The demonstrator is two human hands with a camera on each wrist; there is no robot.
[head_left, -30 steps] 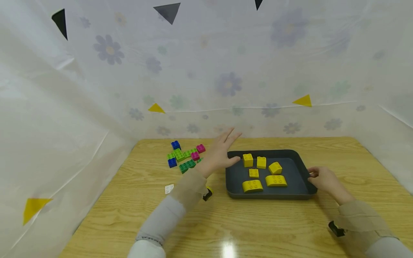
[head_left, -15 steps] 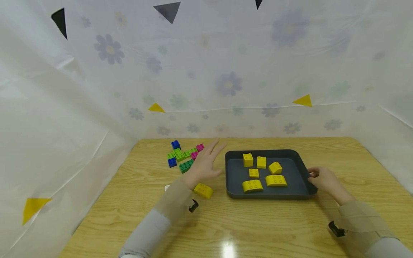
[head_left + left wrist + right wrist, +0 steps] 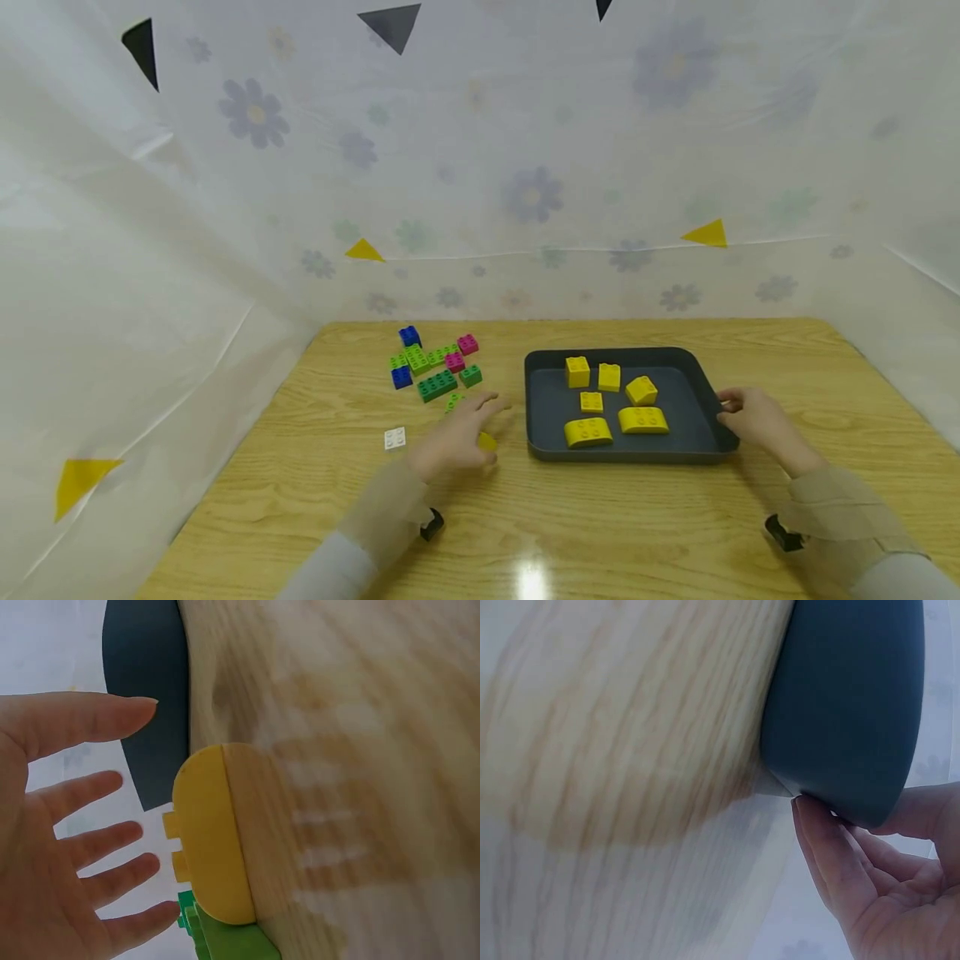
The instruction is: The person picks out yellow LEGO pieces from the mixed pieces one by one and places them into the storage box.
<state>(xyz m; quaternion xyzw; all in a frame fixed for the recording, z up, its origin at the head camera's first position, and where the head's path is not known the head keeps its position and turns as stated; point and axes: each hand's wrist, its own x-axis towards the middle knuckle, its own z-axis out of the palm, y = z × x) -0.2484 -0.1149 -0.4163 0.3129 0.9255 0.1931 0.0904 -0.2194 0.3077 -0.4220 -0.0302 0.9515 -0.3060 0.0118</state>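
Observation:
My left hand (image 3: 453, 440) hovers over a curved-top yellow toy brick (image 3: 206, 836) on the table, its fingers spread and slightly bent. In the left wrist view the thumb and fingertips stand apart from the brick's studs. The head view shows only a corner of that brick past the thumb. At the right, my right hand (image 3: 759, 423) holds the corner of a dark grey tray (image 3: 547, 408). The right wrist view has the thumb at the tray's rim and the fingers (image 3: 832, 851) against its underside. Several yellow bricks (image 3: 642, 420) lie apart inside the tray.
Left of the tray lies a loose group of bricks: blue (image 3: 401, 377), lime (image 3: 416, 359), pink (image 3: 468, 343) and dark green (image 3: 437, 385). A flat white brick (image 3: 394, 438) lies nearer me. A flowered sheet (image 3: 480, 167) hangs behind the wooden table (image 3: 600, 533).
My left hand has drawn back from over the tray's left edge, moving left and toward me to the loose yellow brick. The right hand and the tray have stayed put.

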